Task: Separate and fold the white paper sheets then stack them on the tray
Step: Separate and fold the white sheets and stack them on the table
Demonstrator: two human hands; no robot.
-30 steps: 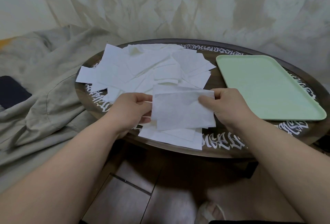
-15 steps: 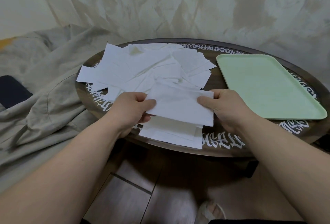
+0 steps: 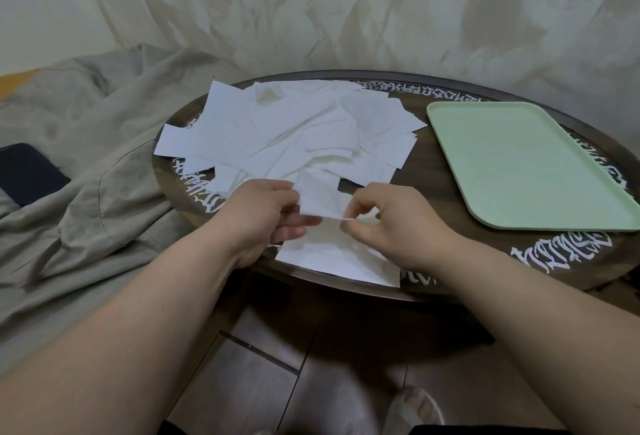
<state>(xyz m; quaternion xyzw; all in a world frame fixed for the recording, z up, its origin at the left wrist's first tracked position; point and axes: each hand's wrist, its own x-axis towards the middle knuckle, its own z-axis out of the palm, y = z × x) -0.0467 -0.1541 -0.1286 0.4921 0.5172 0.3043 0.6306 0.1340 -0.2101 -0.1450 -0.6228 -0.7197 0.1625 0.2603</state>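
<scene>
White sheet (image 3: pixel 320 199) pinched by 2 hands, 1 tray (image 3: pixel 519 164) beside.

Both hands hold one small white paper sheet (image 3: pixel 320 197) above the dark round wooden table (image 3: pixel 446 244): left hand (image 3: pixel 265 211) grips its left edge, right hand (image 3: pixel 388 223) pinches its lower right corner. A pale green rectangular plastic tray (image 3: pixel 519 164) lies right of the loose white paper pile (image 3: pixel 287 129).
</scene>
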